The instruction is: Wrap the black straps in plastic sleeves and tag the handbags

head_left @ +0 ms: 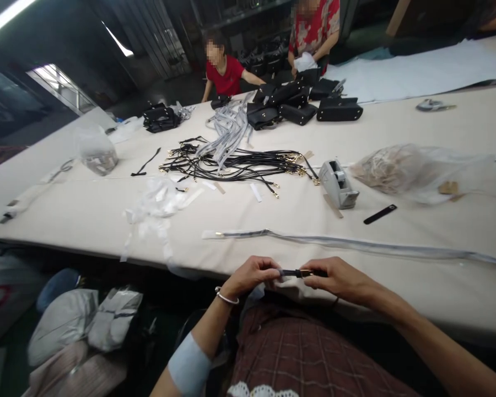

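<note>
At the table's near edge, my left hand (256, 274) and my right hand (334, 275) both pinch one black strap (290, 272). A short span of it with gold-coloured hardware shows between the fingers; its ends are hidden in the hands. Just beyond them, a strap in a clear plastic sleeve (334, 241) lies stretched out to the right. Farther back is a heap of black straps with gold clasps (243, 165). Grey-looking sleeved straps (227, 129) are piled behind that heap.
A tape dispenser (338, 184), a black tab (380, 214) and a plastic bag (405, 171) are on the right. Crumpled clear plastic (157, 201) lies left. Black bags (289, 102) are stacked at the back, where two people in red stand. Scissors (434, 105) lie far right.
</note>
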A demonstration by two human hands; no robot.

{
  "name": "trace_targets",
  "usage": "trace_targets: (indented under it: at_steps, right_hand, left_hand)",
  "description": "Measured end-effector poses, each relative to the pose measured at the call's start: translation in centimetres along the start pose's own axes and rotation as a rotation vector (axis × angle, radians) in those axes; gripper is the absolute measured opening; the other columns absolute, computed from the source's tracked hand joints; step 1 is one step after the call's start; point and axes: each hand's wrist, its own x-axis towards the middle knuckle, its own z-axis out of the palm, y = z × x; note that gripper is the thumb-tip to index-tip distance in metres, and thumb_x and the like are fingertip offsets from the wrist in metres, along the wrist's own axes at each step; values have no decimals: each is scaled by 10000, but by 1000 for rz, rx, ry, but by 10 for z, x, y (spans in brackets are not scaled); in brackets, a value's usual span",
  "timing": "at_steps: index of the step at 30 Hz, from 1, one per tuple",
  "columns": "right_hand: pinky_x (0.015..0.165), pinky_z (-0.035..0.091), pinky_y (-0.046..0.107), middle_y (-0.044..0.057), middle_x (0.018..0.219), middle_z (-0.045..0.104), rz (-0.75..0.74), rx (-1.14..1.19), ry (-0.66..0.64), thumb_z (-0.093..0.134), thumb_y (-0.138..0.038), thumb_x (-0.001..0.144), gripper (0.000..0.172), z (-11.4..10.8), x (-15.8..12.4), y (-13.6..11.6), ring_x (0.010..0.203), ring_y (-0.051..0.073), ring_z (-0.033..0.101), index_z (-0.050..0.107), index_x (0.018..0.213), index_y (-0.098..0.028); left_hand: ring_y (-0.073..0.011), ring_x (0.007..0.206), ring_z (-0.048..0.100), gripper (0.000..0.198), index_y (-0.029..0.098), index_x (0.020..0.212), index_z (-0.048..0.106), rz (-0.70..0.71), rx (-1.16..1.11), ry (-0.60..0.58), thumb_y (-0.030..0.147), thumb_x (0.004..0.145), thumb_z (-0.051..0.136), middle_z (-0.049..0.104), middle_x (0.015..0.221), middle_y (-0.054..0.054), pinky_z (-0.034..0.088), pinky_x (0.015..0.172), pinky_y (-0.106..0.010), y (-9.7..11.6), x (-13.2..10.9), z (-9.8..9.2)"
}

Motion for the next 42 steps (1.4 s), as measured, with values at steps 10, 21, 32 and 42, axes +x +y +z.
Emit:
trace_targets:
  at_steps: [10,21,32,42]
  right_hand:
    - [545,350,235,-1,655,634,109,243,12,650,-304,750,160,25,8,-5,618,139,505,737,766,-170]
    - [552,344,245,30,643,625,145,429,-60,578,-567,838,438,18,5,-5,551,110,444,653,713,-154]
    - [565,396,248,4,656,651,24,157,59,574,-449,879,300,37,3,-20,605,146,553,683,795,-183]
    - [647,428,300,55,743,715,-77,-107,224,570,-447,875,298,54,8,-30,696,201,629,715,796,-199]
  left_hand:
    - [-141,669,602,240,120,865,756,40,16,67,283,688,746,702,726,-35,473,671,-247,-4,2,17]
    - [-115,643,504,179,128,750,712,86,219,197,297,698,740,595,634,26,371,617,-218,-21,-11,15]
    - [-94,520,506,221,119,765,683,-55,-21,103,311,666,728,611,597,9,372,514,-203,-22,-25,3]
    - [-149,601,641,345,100,925,740,-70,-165,-20,338,676,750,723,732,-57,505,594,-243,-29,-30,7]
